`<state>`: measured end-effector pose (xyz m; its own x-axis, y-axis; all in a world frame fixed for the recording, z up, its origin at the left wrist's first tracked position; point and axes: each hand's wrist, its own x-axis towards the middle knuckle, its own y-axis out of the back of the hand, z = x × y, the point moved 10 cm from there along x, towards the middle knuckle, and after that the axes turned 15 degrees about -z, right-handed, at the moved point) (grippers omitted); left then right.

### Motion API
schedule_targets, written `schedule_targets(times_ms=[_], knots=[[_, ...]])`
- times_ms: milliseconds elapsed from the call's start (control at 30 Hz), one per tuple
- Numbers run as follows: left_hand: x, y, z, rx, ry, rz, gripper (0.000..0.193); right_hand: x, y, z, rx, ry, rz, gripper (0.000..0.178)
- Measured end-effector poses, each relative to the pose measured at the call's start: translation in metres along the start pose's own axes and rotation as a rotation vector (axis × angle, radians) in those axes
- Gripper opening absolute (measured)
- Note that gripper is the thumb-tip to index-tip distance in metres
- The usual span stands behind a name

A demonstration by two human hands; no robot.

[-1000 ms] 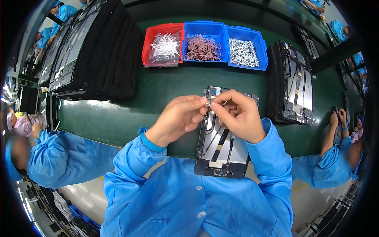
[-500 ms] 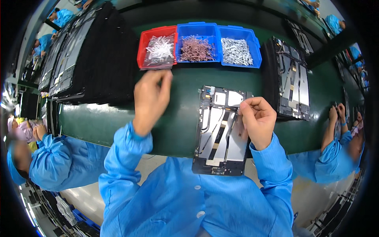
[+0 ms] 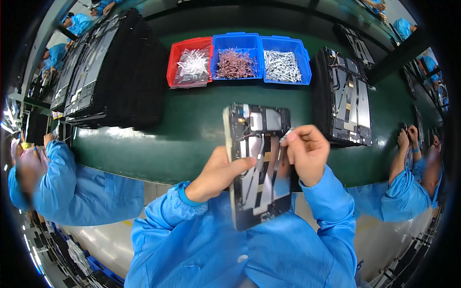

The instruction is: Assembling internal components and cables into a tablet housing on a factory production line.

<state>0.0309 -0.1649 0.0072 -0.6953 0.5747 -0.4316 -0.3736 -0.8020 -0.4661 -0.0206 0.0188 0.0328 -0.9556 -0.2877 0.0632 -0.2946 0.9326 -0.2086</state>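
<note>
A tablet with its back off (image 3: 249, 188), showing silver plates, black cables and a dark frame, is tilted up in front of me. My left hand (image 3: 218, 175) is closed around its left edge, the thumb lying over the inner face. At the tablet's upper right edge, my right hand (image 3: 309, 152) pinches a small silvery-white piece (image 3: 286, 135). Its exact kind is too small to tell. I cannot tell whether the piece touches the tablet.
Beyond my hands stand a red bin (image 3: 171, 67) of white pieces in plastic, a blue bin (image 3: 238, 38) of copper-coloured parts and another blue bin (image 3: 283, 40) of silvery parts. Stacked tablets (image 3: 343, 96) stand right; a taller stack (image 3: 120, 81) stands left. Co-workers sit on both sides.
My left hand has come back from beside the red bin and taken hold of the tablet's left edge. The tablet has been tilted up. My right hand stays near its upper right edge.
</note>
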Motion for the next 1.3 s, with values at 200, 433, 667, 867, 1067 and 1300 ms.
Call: schedule_targets(times_ms=[200,433,667,867,1067,1300], knots=[[-0.067,-0.008,0.103,0.763,-0.825,0.397,0.031,0.02,-0.035,-0.102,0.15,0.09,-0.156,0.005],[-0.066,-0.038,0.102,1.467,-1.092,0.565,0.062,0.034,-0.108,-0.123,0.216,0.125,-0.419,0.013],[-0.068,-0.045,0.103,1.512,-1.12,0.625,0.066,0.036,-0.108,-0.123,0.145,0.111,-0.454,0.012],[-0.07,-0.049,0.106,1.52,-1.185,0.662,0.07,0.035,-0.108,-0.124,0.117,0.147,-0.476,0.011],[-0.07,-0.047,0.105,1.477,-1.149,0.607,0.067,0.033,-0.11,-0.122,0.148,0.108,-0.487,0.011],[-0.068,-0.045,0.098,1.487,-1.156,0.597,0.07,0.032,-0.107,-0.125,0.029,0.301,-0.576,0.004]])
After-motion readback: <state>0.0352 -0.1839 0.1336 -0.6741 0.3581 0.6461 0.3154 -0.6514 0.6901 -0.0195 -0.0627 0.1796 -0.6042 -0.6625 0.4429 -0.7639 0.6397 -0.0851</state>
